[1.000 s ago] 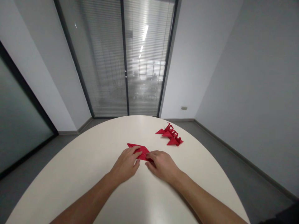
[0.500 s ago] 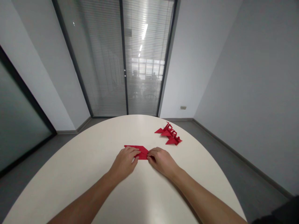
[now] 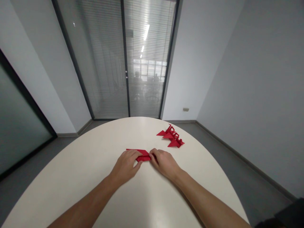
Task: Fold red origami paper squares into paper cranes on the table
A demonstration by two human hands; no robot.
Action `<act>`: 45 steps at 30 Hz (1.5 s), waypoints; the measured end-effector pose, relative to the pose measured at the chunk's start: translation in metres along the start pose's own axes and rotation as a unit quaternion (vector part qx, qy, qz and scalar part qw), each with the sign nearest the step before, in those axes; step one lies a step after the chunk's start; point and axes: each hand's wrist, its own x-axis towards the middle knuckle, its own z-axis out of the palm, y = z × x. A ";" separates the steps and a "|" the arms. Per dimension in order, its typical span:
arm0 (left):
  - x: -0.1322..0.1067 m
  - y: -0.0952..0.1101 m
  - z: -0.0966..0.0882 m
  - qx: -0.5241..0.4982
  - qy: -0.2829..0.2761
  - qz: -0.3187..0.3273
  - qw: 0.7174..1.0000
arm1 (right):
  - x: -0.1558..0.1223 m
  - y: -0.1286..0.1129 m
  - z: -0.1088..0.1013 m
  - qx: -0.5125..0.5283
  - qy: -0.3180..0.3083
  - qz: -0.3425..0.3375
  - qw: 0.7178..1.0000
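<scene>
A piece of folded red paper [image 3: 143,155] lies on the table between my hands, its pointed left end showing beyond my fingers. My left hand [image 3: 128,161] grips its left part, thumb at the near edge and fingers over the top. At the right end, my right hand [image 3: 163,161] pinches the paper between thumb and fingers. A crease or lifted flap runs along the near side. My fingers hide both the left middle and the right tip of the paper.
Several red origami cranes [image 3: 171,136] stand close together on the round white table [image 3: 99,145], beyond my right hand. Past the table's far edge are a glass partition with blinds [image 3: 106,79] and a wall socket [image 3: 185,109].
The near part of the red paper has been lifted and looks narrower. My right fingertips have shifted slightly up at its right end. The cranes have stayed in place.
</scene>
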 end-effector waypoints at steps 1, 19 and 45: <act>0.000 0.000 0.000 0.000 0.001 -0.002 1.000 | 0.000 0.001 0.000 0.017 0.004 -0.001 1.000; 0.002 -0.002 0.000 0.035 -0.009 -0.016 0.999 | -0.001 0.007 0.008 0.095 -0.002 -0.032 0.995; -0.001 0.006 -0.006 0.025 0.106 -0.012 0.994 | 0.003 0.007 0.013 0.372 0.079 0.066 0.923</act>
